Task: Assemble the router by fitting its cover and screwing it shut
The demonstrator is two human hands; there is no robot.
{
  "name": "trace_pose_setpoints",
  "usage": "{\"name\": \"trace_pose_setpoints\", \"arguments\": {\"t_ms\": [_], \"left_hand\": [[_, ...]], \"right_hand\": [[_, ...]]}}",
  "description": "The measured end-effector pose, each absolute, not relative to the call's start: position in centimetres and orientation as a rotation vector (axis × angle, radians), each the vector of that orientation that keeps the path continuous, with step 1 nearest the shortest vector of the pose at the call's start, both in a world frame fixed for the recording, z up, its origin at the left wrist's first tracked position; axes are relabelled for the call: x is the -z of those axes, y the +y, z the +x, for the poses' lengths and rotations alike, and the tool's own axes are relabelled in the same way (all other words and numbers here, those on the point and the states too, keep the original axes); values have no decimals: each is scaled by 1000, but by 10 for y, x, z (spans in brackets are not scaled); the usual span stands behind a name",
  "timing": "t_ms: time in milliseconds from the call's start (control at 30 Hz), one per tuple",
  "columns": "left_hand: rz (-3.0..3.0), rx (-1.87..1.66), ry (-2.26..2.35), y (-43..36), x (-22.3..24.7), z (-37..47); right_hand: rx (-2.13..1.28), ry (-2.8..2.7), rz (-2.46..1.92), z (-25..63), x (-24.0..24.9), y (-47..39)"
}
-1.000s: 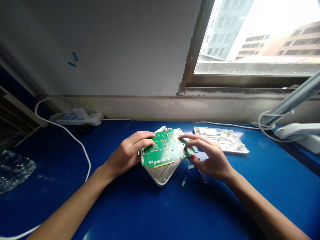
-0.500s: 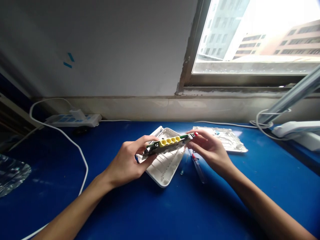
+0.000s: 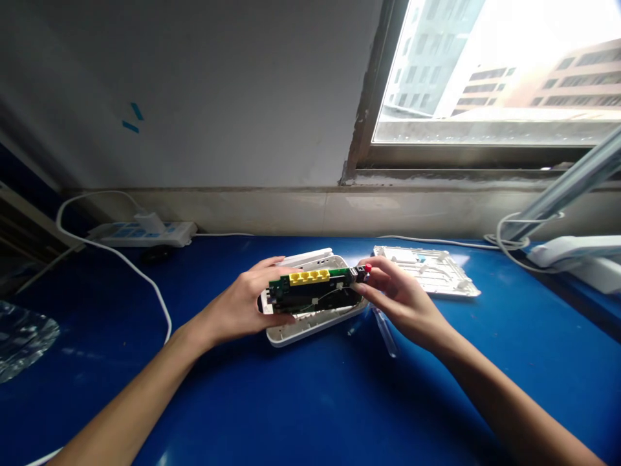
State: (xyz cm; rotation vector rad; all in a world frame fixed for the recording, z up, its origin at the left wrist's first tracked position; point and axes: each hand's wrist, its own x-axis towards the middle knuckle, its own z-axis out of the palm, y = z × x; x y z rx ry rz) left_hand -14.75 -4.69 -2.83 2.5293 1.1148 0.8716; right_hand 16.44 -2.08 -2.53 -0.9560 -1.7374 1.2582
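Circuit board (image 3: 334, 299) held at a tilt between two hands, its yellow ports (image 3: 309, 277) along the upper edge, over a white casing (image 3: 301, 336) at a blue counter (image 3: 310, 414). The left hand (image 3: 242, 301) wraps the board's left end, thumb along the low side, and appears to touch the casing too; the right hand (image 3: 395, 288) pinches the opposite end beside a red button (image 3: 368, 268) (a bright dot easily spotted across the room). Whether the board rests on the casing or hangs just clear, I cannot tell. A white cover (image 3: 439, 272) lies beyond the right hand, and a clear-handled tool (image 3: 387, 333) lies just below its fingers.

The hazard, as I judge it, is uneven grip: should the right fingertips slip, that end could drop and knock its parts against the casing's rim. Pressing down while the board sits crooked might scrape or flex it. A careless sweep of the right wrist could send the tool rolling.
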Motion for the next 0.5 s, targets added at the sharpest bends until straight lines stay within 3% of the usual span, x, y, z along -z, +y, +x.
{"name": "trace_pose_setpoints", "arguments": {"t_ms": [300, 500], "left_hand": [[2338, -817, 1530, -45, 28, -157], [2277, -816, 1289, -47, 25, -158]], "right_hand": [[-1474, -1383, -1010, 155, 26, -24], [-1530, -1161, -1013, 147, 37, -26]]}}
